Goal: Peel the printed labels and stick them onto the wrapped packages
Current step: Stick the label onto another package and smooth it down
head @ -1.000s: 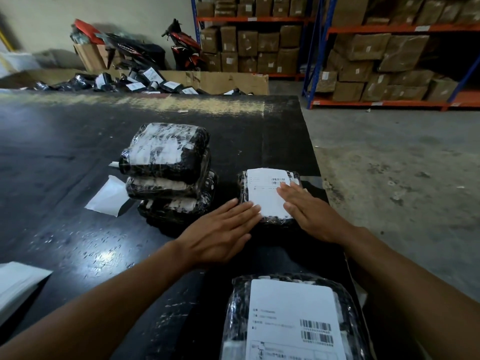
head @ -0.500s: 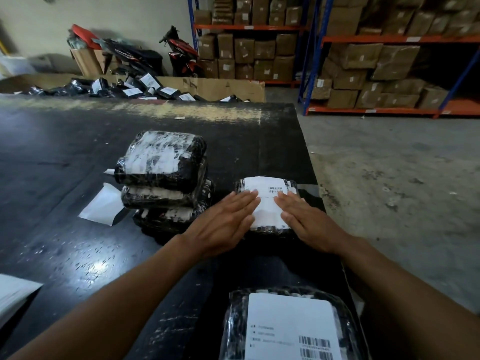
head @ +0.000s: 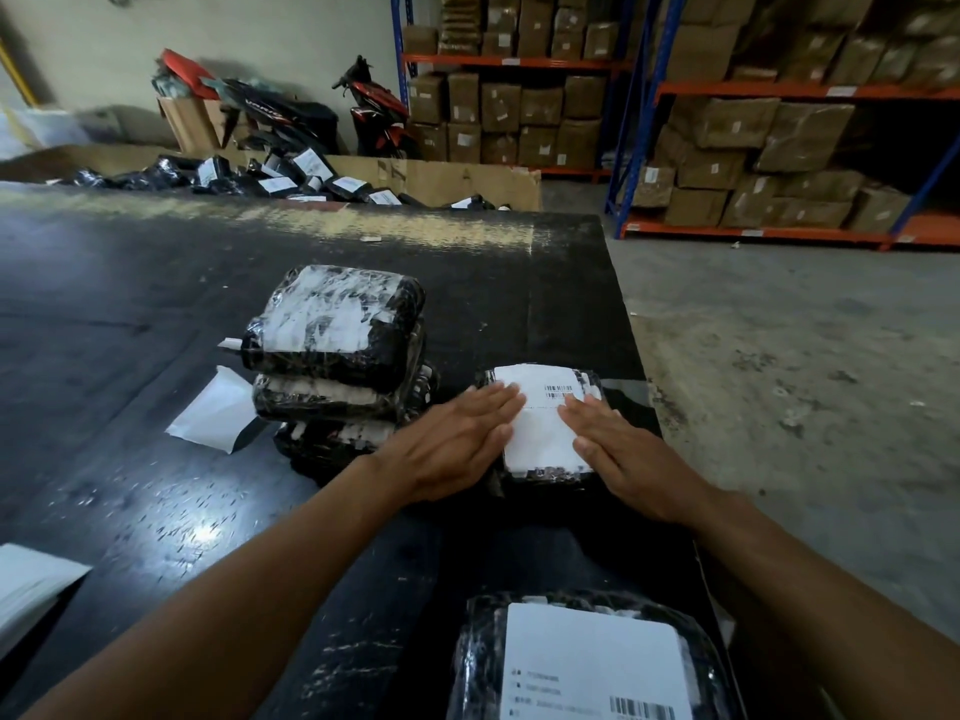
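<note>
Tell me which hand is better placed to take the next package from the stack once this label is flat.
Probably the left hand: it lies flat beside the stack of wrapped packages, while the right hand rests on the far side of the label and would have to cross over it.

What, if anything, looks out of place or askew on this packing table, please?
The stack of three wrapped packages sits staggered, not squared up, and a loose white sheet lies on the table to its left.
</note>
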Motion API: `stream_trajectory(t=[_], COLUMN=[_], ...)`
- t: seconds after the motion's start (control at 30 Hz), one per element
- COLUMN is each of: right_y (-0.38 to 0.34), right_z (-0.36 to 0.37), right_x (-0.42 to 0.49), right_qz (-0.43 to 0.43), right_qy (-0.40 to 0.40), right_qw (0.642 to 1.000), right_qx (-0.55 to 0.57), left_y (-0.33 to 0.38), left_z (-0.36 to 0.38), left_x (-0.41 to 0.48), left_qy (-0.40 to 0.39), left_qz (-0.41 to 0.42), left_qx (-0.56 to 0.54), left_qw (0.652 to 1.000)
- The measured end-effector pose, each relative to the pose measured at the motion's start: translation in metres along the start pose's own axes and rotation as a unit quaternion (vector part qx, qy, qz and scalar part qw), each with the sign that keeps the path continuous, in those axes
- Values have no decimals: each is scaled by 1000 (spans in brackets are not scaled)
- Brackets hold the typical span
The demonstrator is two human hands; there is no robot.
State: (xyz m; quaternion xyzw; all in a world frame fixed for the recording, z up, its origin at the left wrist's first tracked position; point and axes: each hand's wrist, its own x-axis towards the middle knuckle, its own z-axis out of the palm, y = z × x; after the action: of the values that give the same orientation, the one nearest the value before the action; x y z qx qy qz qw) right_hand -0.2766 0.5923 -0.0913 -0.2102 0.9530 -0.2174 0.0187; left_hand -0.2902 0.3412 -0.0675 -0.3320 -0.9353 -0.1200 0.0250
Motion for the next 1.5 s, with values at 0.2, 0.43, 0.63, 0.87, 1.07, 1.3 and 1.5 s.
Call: stream_trajectory(t=[0.2,0.43,0.63,0.87,1.07,1.3,1.5], right_y=[1,2,1,3,2,1,-13], right_z=[3,8,7,13,11,11,12], right_x=[-4,1,-1,-1,-1,-3,-3], right_qz=[4,10,10,2,13,10,50], right_qy=[7,26,32,52,39,35,45], right_qw=[1000,1000,999,998,999,999,997], right_qx=[5,5,18,23,14,30,37], left_y=[-2,12,-4,-11,-2,-1,16], left_z=[4,-9,-4,-21,-8,-14,11], left_x=[1,49,78,54,74,47,39], left_qy=[-69,-15,-41,-43,-6,-71,8], left_qz=[-9,-36,-98,-132,-131,-145,-287], left_qx=[4,-5,23,184,53,228,-100], left_qw=[998,999,994,973,990,960,953])
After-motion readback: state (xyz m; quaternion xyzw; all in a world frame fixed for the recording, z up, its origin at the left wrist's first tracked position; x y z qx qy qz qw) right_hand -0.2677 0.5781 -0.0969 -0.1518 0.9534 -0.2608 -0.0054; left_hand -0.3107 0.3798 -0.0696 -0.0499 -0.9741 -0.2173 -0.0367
